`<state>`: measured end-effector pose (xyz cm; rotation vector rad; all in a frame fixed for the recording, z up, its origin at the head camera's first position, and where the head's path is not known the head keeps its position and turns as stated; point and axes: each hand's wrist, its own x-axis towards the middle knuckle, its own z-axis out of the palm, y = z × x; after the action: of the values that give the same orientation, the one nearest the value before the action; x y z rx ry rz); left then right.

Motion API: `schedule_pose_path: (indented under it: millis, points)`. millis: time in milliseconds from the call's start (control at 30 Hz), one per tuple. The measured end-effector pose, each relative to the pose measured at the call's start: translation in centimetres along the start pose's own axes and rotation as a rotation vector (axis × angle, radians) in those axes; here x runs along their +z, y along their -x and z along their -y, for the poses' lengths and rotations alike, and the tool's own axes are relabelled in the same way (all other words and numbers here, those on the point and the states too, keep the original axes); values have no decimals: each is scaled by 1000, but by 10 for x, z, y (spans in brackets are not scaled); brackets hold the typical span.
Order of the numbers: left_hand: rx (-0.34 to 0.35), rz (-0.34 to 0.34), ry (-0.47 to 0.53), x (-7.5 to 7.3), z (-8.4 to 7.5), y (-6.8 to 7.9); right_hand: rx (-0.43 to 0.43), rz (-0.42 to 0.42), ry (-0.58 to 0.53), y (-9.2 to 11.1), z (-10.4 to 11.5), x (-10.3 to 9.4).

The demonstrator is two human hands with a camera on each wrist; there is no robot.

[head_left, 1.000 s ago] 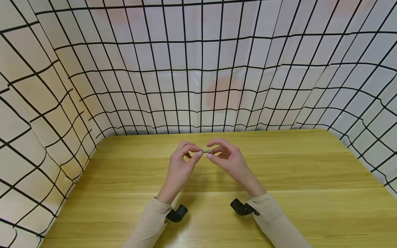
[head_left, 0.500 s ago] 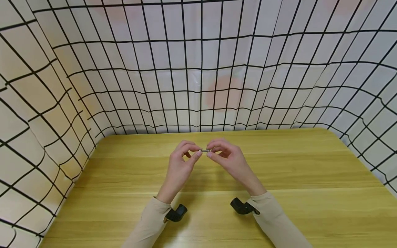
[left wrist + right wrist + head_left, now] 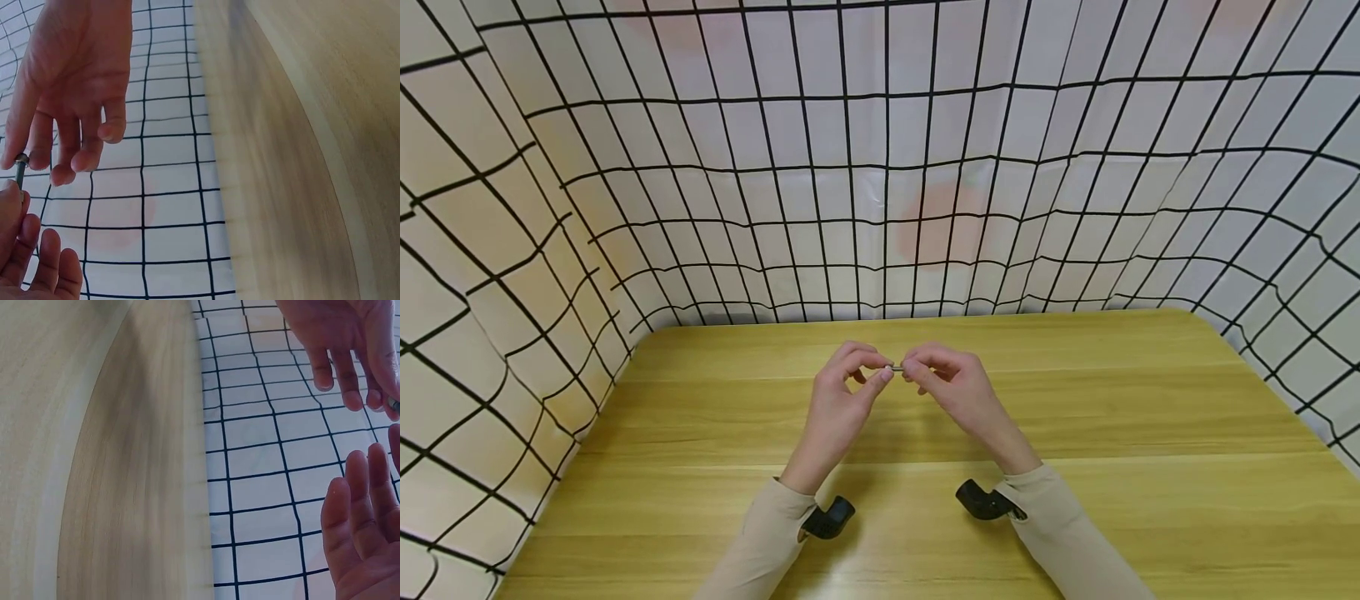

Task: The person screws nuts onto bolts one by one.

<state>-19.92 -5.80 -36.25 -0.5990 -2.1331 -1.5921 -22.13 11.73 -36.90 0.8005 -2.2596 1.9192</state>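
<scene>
A small, slim metal bolt (image 3: pixel 897 367) is held level above the table, between both sets of fingertips. My left hand (image 3: pixel 841 402) pinches its left end with thumb and index finger. At the right end, my right hand (image 3: pixel 953 388) pinches with thumb and fingertips, covering that end in the head view. In the left wrist view the bolt (image 3: pixel 20 176) shows a dark shaft and a wider, ring-like end by the right hand's thumb; whether that is a head or a nut, I cannot tell. The right wrist view catches only a bit of the bolt (image 3: pixel 394 405) at its edge.
A wooden table (image 3: pixel 700 417) lies beneath both hands. White cloth with a black grid (image 3: pixel 865 200) rises at the back and both sides. A black wrist-camera mount (image 3: pixel 829 517) sticks out from the left sleeve, another mount (image 3: pixel 985 500) from the right sleeve.
My right fingertips have moved in from just beside the bolt's right end and now pinch and cover it. Less of the shaft shows. My left hand keeps its pinch and hardly moves.
</scene>
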Motion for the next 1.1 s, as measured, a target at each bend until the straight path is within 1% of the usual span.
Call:
schedule_pose_path:
  millis: [67,267,367,533,667,900,1100]
  points:
    - [7,-5,3,1,4,0,6,8,5,0,1,0]
    - [11,-21,-3,4,33,-1,35,16,44,1,3,-2]
    - [9,-24,-10,4,38,-2,25,17,66,1,3,-3]
    - [11,-26,-15,3,40,-2,-50,23,80,-1,3,-4]
    - [7,-25,-24,3,39,-3,-80,20,70,-1,2,-4]
    - [9,-20,-22,3,39,-3,-50,9,54,-2,3,-3]
    - [-11,-12,-5,4,38,-2,-31,0,36,-2,0,-2]
